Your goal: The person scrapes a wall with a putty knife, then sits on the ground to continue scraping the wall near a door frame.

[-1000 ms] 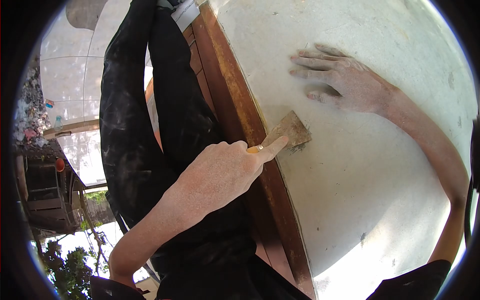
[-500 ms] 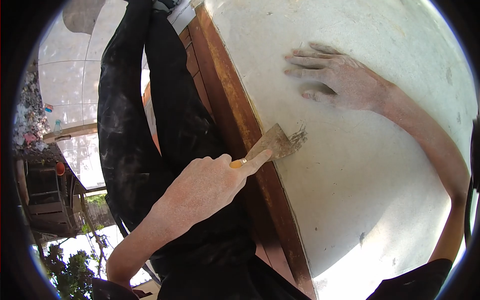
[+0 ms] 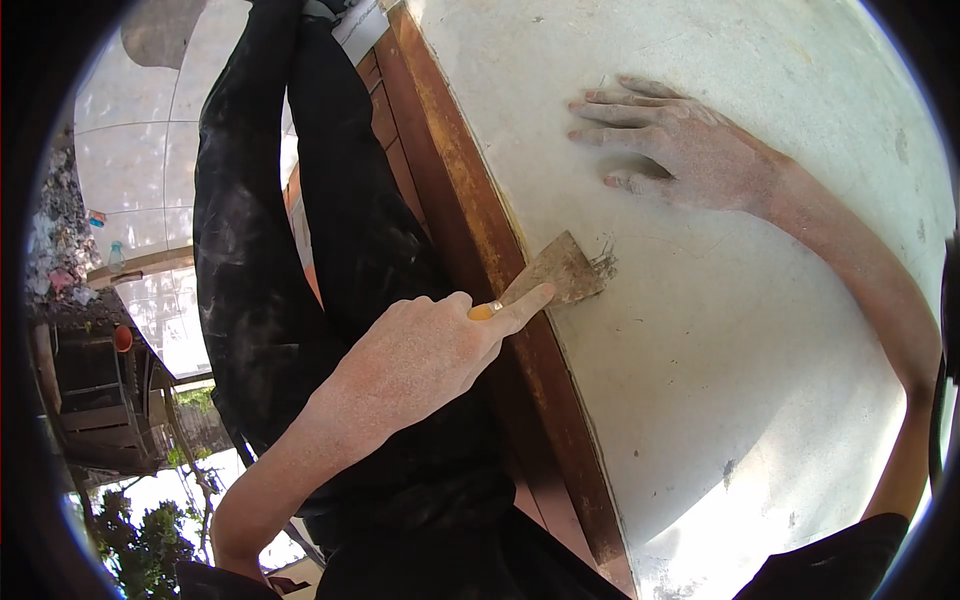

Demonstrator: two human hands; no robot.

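Note:
My left hand [image 3: 420, 350] is closed round the yellow handle of a metal scraper [image 3: 555, 273], index finger stretched along the blade. The blade lies over the edge of a pale, smooth surface [image 3: 700, 330], its far edge beside a small patch of dark scratch marks [image 3: 606, 256]. My right hand [image 3: 690, 150] rests palm down on the same surface, above and right of the scraper, its fingers spread and dusty. It holds nothing.
A reddish-brown wooden edge [image 3: 460, 190] runs along the pale surface. Beside it are my legs in black trousers [image 3: 260, 240]. Paved floor [image 3: 125, 165], litter [image 3: 62, 240], a small bottle [image 3: 116, 256] and green plants [image 3: 140, 545] show at the left.
My left hand and the scraper have shifted slightly right and up, and the blade covers more of the dark marks. My right hand has barely moved.

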